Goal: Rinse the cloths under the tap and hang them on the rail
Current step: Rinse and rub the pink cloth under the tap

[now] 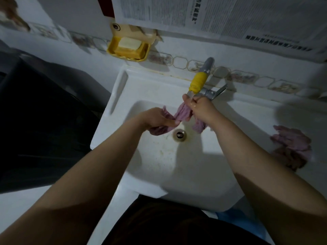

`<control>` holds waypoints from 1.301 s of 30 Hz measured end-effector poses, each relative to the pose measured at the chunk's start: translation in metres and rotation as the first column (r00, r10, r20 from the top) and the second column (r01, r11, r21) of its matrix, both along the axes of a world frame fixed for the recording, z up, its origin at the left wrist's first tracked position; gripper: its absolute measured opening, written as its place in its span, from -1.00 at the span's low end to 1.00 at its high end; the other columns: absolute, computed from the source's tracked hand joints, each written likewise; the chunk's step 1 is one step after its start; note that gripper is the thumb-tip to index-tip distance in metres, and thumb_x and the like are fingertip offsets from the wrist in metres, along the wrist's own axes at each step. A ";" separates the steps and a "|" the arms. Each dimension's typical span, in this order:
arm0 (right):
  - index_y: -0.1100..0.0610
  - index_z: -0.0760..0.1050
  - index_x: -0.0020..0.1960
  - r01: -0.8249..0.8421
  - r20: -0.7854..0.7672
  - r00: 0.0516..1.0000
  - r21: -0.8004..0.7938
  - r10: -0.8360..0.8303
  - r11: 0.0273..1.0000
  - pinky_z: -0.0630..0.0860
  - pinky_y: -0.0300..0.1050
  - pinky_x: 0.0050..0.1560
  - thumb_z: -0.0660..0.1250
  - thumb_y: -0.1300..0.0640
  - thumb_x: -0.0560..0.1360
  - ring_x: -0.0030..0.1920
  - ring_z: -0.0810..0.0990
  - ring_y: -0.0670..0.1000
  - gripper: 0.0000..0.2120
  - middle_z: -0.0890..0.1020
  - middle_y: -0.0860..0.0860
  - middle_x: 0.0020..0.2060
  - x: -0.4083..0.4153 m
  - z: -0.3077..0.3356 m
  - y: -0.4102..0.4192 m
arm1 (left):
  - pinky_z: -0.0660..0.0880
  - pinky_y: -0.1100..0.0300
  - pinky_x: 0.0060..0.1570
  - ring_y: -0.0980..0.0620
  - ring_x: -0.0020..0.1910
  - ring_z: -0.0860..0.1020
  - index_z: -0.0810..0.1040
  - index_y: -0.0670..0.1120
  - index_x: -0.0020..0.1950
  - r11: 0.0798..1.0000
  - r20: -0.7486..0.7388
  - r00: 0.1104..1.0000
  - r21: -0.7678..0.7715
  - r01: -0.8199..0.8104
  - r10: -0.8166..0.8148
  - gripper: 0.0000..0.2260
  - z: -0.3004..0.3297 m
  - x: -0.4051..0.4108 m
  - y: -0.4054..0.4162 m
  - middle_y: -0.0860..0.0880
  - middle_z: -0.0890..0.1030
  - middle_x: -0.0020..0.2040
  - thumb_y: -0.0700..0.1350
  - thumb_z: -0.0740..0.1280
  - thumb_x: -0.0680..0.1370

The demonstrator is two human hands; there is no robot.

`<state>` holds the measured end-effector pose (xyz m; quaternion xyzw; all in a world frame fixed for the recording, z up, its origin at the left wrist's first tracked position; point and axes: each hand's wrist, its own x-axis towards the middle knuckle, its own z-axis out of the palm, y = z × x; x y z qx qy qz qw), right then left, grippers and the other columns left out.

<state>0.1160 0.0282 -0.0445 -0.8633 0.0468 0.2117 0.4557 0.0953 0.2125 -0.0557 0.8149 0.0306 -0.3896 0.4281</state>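
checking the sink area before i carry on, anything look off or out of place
One thing: newspaper sheets are stuck over the wall above the tap, an odd covering. A second purple cloth lies crumpled on the sink ledge, apparently waiting.

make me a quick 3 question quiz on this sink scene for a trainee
1. True or false: both hands grip the same purple cloth.
2. Where does the second purple cloth lie? A in the basin, B on the sink ledge to the right, C in the soap dish.
3. What colour is the sleeve on the tap spout?

Key: 1 true, left hand and right hand; 2 B; 3 yellow.
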 end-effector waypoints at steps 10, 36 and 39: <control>0.08 0.47 0.07 -0.304 -0.324 0.900 0.019 0.293 0.953 0.52 -0.07 -0.36 0.52 -0.02 0.36 -0.39 0.57 0.00 -0.62 0.64 0.08 -0.24 -0.017 -0.015 -0.023 | 0.54 0.25 -0.31 0.00 -0.34 0.61 0.55 -0.33 -0.08 0.741 -0.184 0.922 -0.551 -0.384 0.341 -0.88 -0.001 0.012 0.044 -0.15 0.64 -0.29 -0.25 0.32 0.55; -0.01 0.35 -0.11 0.522 -0.146 0.809 0.622 -0.569 0.583 0.62 0.14 -0.14 0.40 0.20 0.43 -0.34 0.60 0.14 -0.76 0.54 0.19 -0.21 -0.029 -0.023 0.066 | 0.31 0.31 -0.64 -0.04 -0.70 0.37 0.46 -0.24 -0.19 0.499 -0.321 0.570 -0.281 -0.820 0.756 -0.55 -0.001 -0.026 -0.065 -0.17 0.43 -0.59 0.14 0.17 0.61; -0.11 0.39 -0.24 0.562 -0.104 0.789 0.520 -0.605 0.643 0.60 0.29 -0.09 0.43 0.13 0.34 -0.32 0.57 0.14 -0.77 0.53 0.09 -0.33 -0.020 -0.027 0.062 | 0.35 0.23 -0.60 -0.08 -0.67 0.39 0.43 -0.22 -0.27 0.549 -0.218 0.609 -0.279 -0.788 0.763 -0.60 -0.001 -0.030 -0.064 -0.22 0.45 -0.53 0.04 0.14 0.62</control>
